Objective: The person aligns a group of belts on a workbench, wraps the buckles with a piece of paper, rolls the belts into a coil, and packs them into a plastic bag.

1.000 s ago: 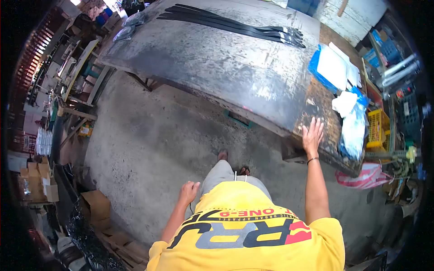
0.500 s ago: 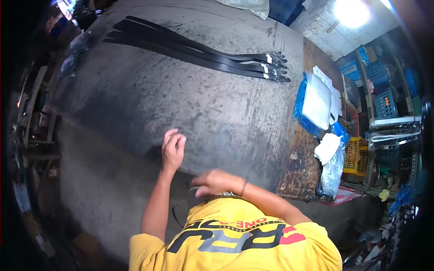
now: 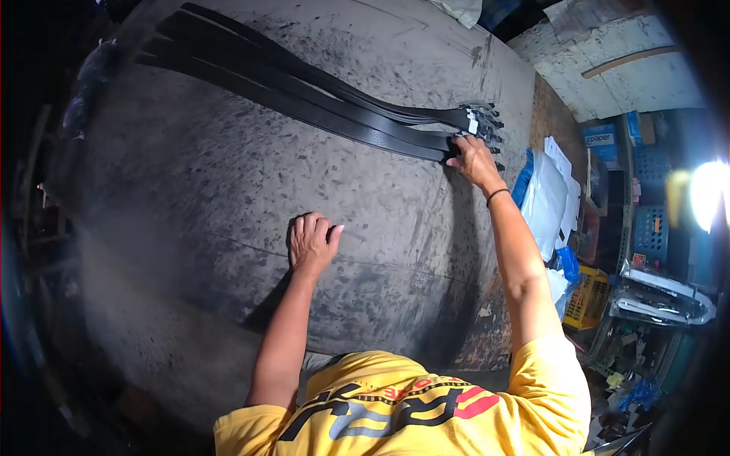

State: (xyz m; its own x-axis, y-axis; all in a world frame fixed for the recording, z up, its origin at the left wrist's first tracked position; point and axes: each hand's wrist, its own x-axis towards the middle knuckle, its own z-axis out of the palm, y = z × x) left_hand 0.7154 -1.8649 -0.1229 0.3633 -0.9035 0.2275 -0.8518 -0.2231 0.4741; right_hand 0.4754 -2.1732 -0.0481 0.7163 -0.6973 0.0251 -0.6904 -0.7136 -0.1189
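A bundle of long black belts (image 3: 342,114) lies across the far part of the table, fanned out at the left, with buckles and white tags gathered at the right end. At that buckle end, my right hand (image 3: 477,163) has its fingers and thumb closed on the nearest belt; the fingers partly cover the buckles. My left hand (image 3: 312,242) rests on the table near its front edge, holding nothing. Its fingers are loosely bent, with the thumb apart.
The worn grey table (image 3: 380,228) has dark smudges. Along its right side lie a clear plastic packet (image 3: 544,201) and white papers. Beyond stand shelves with a yellow basket (image 3: 587,296) and blue bins (image 3: 652,201). A bright lamp (image 3: 709,196) glares at the right.
My right hand has reached from near my body, forward and right, to the belts' buckle end and taken hold there. My left hand has come down onto the table. The view has shifted.
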